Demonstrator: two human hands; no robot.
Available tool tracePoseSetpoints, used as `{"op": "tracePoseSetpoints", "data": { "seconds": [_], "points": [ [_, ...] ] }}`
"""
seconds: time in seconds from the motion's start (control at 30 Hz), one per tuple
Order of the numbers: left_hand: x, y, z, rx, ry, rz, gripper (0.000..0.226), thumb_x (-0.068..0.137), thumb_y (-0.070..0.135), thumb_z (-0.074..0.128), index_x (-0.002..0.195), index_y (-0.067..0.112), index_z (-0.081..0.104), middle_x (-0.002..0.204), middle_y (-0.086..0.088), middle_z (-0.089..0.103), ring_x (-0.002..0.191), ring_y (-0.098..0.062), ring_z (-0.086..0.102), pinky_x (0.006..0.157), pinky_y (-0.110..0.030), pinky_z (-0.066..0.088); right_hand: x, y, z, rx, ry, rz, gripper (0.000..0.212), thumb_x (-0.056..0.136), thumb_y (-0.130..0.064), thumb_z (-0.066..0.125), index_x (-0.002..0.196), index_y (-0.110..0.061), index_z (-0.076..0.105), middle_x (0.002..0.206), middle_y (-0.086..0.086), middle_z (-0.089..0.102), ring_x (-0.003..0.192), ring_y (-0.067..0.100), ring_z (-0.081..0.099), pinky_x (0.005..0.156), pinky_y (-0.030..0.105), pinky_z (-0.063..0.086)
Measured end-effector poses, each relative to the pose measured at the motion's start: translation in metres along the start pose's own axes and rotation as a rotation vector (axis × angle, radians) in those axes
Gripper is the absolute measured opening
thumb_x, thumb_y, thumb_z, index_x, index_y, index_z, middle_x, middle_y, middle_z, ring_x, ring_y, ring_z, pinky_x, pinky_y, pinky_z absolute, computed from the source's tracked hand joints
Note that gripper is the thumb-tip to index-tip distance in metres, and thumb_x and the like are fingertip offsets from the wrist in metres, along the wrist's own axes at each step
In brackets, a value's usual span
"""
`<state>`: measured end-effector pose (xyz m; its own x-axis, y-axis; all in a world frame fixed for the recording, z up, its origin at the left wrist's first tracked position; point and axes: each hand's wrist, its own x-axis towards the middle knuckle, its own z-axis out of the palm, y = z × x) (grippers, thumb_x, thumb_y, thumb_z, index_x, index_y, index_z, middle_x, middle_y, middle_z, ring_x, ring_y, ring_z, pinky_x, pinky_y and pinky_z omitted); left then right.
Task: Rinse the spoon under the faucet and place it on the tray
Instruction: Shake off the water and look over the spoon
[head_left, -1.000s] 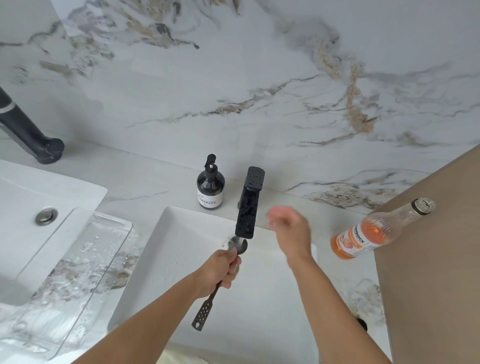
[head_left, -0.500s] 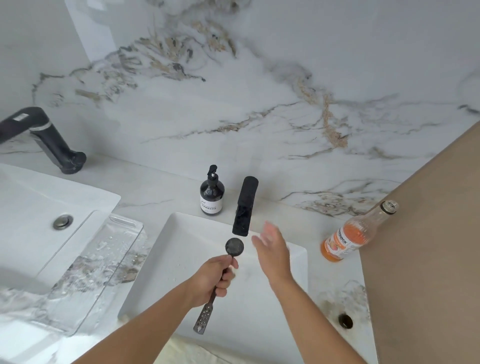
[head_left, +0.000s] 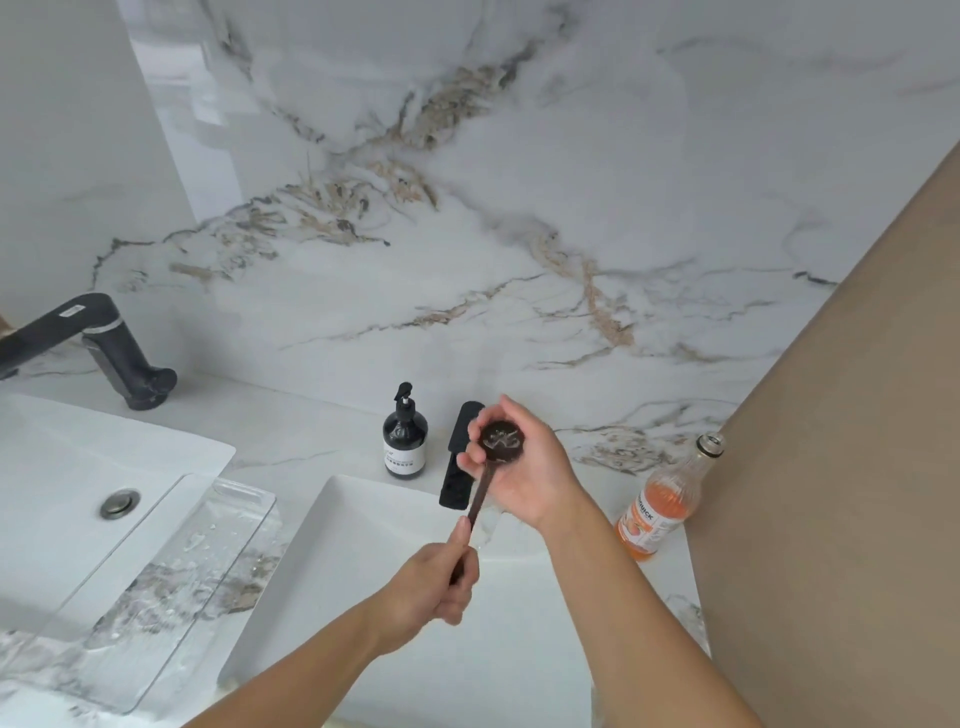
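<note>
**Both hands now working on the spoon bowl above the basin**

The left hand (head_left: 434, 577) is closing its grip around the dark handle of the spoon (head_left: 500, 442), fingers wrapped fully, with the handle running up and away from the fist. The right hand (head_left: 524, 467), which half a second ago was hovering open and apart from the spoon, is now cupping the round spoon bowl; its fingers (head_left: 480, 421) are curling round the far edge and the thumb is pressing at the near edge, so that grip is half-closed on the bowl rather than tight. Water or droplets are glinting on the bowl's face.

The spoon has also risen: a second ago its bowl was sitting under the spout of the black faucet (head_left: 461, 457), and now it is being held in front of the faucet, over the back of the white sink (head_left: 363, 519). Whether water is running at this moment is hard to tell; a faint streak is showing below the right wrist.

This is looking like the rubbing part of the rinse, so the task is likely at its midpoint. The clear tray (head_left: 171, 551), wet and lying on the surface to the left, between the two basins, is still waiting for the spoon. The soap bottle (head_left: 405, 441) and the orange drink bottle (head_left: 662, 504) are standing well clear of that path.
</note>
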<state>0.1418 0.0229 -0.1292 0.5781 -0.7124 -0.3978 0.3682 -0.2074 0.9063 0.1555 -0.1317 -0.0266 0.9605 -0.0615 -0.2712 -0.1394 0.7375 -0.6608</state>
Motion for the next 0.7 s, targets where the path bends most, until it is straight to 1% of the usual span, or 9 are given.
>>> {"op": "tracePoseSetpoints", "data": {
  "seconds": [0.1, 0.17, 0.23, 0.3, 0.37, 0.43, 0.5, 0.6, 0.7],
  "points": [
    [0.004, 0.012, 0.005, -0.002, 0.039, 0.058, 0.073, 0.081, 0.083, 0.041, 0.057, 0.016, 0.027, 0.061, -0.005, 0.014, 0.052, -0.022, 0.015, 0.052, -0.032, 0.014, -0.007, 0.001, 0.005, 0.049, -0.033, -0.072, 0.041, 0.095, -0.045, 0.054, 0.078, -0.010, 0.065, 0.071, 0.008, 0.059, 0.045, 0.017, 0.042, 0.050, 0.028, 0.046],
    [0.005, 0.014, 0.008, 0.019, 0.059, 0.070, 0.074, 0.080, 0.084, 0.041, 0.055, 0.016, 0.024, 0.061, -0.006, 0.012, 0.050, -0.021, 0.013, 0.053, -0.034, 0.011, -0.013, 0.005, 0.005, 0.010, -0.059, -0.025, 0.052, 0.091, -0.061, 0.050, 0.080, -0.011, 0.064, 0.061, 0.007, 0.055, 0.040, 0.015, 0.034, 0.045, 0.028, 0.033],
    [0.004, 0.014, 0.011, 0.027, 0.060, 0.082, 0.074, 0.079, 0.086, 0.040, 0.054, 0.018, 0.023, 0.060, -0.005, 0.011, 0.049, -0.022, 0.013, 0.053, -0.035, 0.009, -0.017, -0.002, 0.008, -0.070, -0.080, 0.006, 0.056, 0.087, -0.064, 0.051, 0.075, -0.010, 0.062, 0.051, 0.007, 0.050, 0.039, 0.016, 0.029, 0.046, 0.028, 0.022],
    [0.002, 0.022, 0.016, 0.017, 0.058, 0.104, 0.074, 0.079, 0.086, 0.040, 0.053, 0.019, 0.023, 0.058, -0.004, 0.010, 0.049, -0.021, 0.011, 0.054, -0.038, 0.007, -0.019, -0.015, 0.015, -0.109, -0.103, -0.040, 0.050, 0.085, -0.057, 0.059, 0.073, -0.008, 0.060, 0.051, 0.010, 0.050, 0.041, 0.018, 0.029, 0.048, 0.030, 0.020],
    [0.002, 0.037, 0.022, -0.016, 0.049, 0.145, 0.075, 0.080, 0.085, 0.041, 0.052, 0.017, 0.022, 0.056, -0.002, 0.010, 0.049, -0.020, 0.010, 0.051, -0.034, 0.008, -0.021, -0.022, 0.022, -0.069, -0.119, -0.103, 0.046, 0.085, -0.053, 0.061, 0.075, -0.009, 0.060, 0.052, 0.010, 0.052, 0.042, 0.018, 0.031, 0.047, 0.029, 0.020],
    [0.003, 0.052, 0.027, -0.053, 0.057, 0.178, 0.074, 0.083, 0.081, 0.040, 0.052, 0.016, 0.022, 0.056, -0.001, 0.010, 0.049, -0.018, 0.009, 0.049, -0.030, 0.009, -0.021, -0.016, 0.029, -0.071, -0.122, -0.123, 0.055, 0.086, -0.065, 0.052, 0.075, -0.011, 0.060, 0.046, 0.005, 0.048, 0.038, 0.015, 0.027, 0.044, 0.026, 0.017],
    [0.003, 0.060, 0.032, -0.121, 0.062, 0.203, 0.070, 0.087, 0.075, 0.037, 0.051, 0.017, 0.023, 0.055, 0.002, 0.010, 0.047, -0.014, 0.009, 0.049, -0.028, 0.008, -0.022, -0.006, 0.034, -0.252, -0.095, -0.109, 0.065, 0.082, -0.074, 0.047, 0.069, -0.011, 0.058, 0.037, 0.000, 0.036, 0.033, 0.012, 0.022, 0.042, 0.024, 0.015],
    [0.000, 0.057, 0.036, -0.170, 0.036, 0.219, 0.067, 0.089, 0.074, 0.033, 0.054, 0.017, 0.027, 0.055, 0.003, 0.010, 0.045, -0.013, 0.009, 0.045, -0.024, 0.012, -0.026, -0.011, 0.042, -0.445, -0.103, -0.076, 0.047, 0.084, -0.055, 0.062, 0.064, -0.014, 0.053, 0.038, -0.007, 0.022, 0.037, 0.011, 0.019, 0.044, 0.027, 0.017],
    [-0.002, 0.058, 0.035, -0.163, 0.039, 0.237, 0.070, 0.083, 0.080, 0.037, 0.056, 0.017, 0.026, 0.054, 0.002, 0.010, 0.046, -0.015, 0.008, 0.044, -0.024, 0.013, -0.028, -0.020, 0.043, -0.228, -0.099, -0.096, 0.034, 0.089, -0.032, 0.062, 0.063, -0.013, 0.051, 0.038, -0.009, 0.020, 0.039, 0.011, 0.014, 0.045, 0.027, 0.014]
  ]
}}
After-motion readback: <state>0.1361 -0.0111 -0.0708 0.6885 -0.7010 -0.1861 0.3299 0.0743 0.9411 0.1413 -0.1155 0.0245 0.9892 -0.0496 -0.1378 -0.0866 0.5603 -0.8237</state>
